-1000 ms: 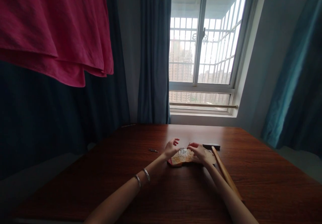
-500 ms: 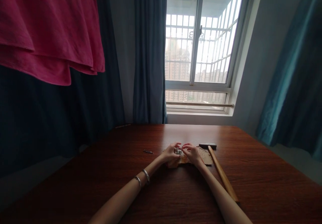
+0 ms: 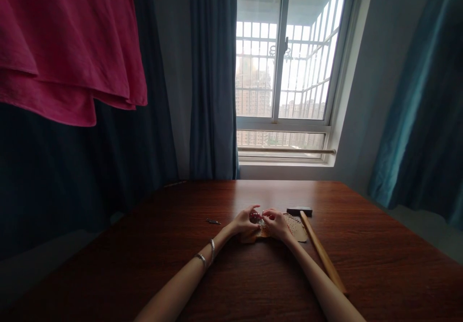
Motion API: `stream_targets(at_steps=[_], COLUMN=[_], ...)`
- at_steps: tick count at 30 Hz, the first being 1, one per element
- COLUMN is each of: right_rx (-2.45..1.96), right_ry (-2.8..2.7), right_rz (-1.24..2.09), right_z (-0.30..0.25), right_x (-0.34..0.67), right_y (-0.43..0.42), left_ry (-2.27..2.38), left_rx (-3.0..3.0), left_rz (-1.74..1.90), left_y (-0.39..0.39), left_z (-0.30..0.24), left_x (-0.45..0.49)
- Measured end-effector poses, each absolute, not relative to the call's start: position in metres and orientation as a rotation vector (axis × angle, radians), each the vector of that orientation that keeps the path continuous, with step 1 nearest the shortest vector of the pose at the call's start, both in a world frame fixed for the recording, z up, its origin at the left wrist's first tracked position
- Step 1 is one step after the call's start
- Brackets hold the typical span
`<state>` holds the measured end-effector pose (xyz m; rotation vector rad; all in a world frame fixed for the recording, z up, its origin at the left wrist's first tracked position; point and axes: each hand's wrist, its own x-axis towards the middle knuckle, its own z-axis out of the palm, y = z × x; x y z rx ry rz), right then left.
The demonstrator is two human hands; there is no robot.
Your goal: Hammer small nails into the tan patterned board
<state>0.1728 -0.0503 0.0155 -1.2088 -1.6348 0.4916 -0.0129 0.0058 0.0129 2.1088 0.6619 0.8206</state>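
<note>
Red-brown wooden counter [image 3: 224, 278]: parallel to its far edge lies a flat, tan, speckled piece [image 3: 298, 230]. Left hand [image 3: 244, 220] and right hand [image 3: 277, 223] curl over it; whether grasping, I can't tell.

Dim indoor scene lit by daylight from a window [image 3: 282, 80] straight ahead. The glass is overexposed, its sky blown to white and the buildings [image 3: 253, 90] outside pale and hazy. A soft glare lies across the far part of the table [image 3: 144, 273], whose near corners fall into shadow. The left-hand curtain [image 3: 108, 167] sinks nearly to black; a bright streak runs down the right-hand curtain [image 3: 405, 109]. Wide-angle distortion slants lines near the edges. Fine detail between the left hand [image 3: 244, 220] and right hand [image 3: 277, 223] is unclear.
</note>
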Motion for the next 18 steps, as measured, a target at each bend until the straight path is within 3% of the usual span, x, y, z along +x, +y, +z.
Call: stream_targets(at_steps=[18], right_rx=[-1.302], right_ry=[-1.566], right_rz=[0.433], right_z=[0.009], right_x=[0.168], right_y=[-0.054], left_ry=[0.831], left_rx=[2.124], left_rz=[0.814], left_y=[-0.009], left_z=[0.027], left_x=[-0.010])
